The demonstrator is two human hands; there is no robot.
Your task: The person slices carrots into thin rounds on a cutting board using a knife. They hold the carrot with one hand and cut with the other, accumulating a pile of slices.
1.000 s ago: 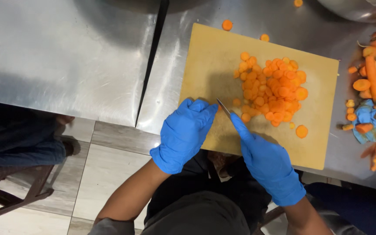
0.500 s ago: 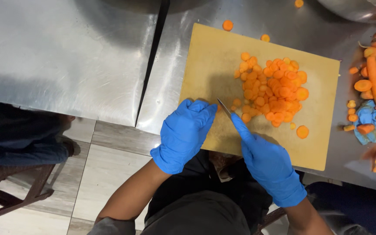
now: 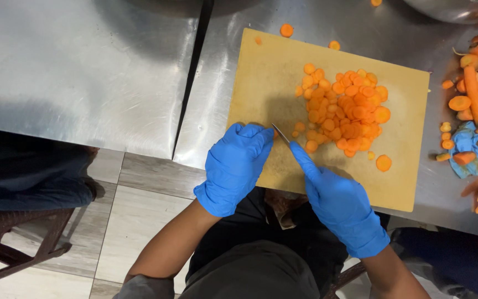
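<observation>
Little has shifted since earlier: our right hand (image 3: 341, 202) grips the knife (image 3: 281, 133), left hand (image 3: 234, 166) curled shut on the carrot piece beside the slices (image 3: 347, 113), so we keep fingertips tucked.

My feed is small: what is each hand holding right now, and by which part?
The right hand holds a knife by its handle, forefinger along the spine. The left hand curls beside the blade; whatever it grips is hidden.
</observation>
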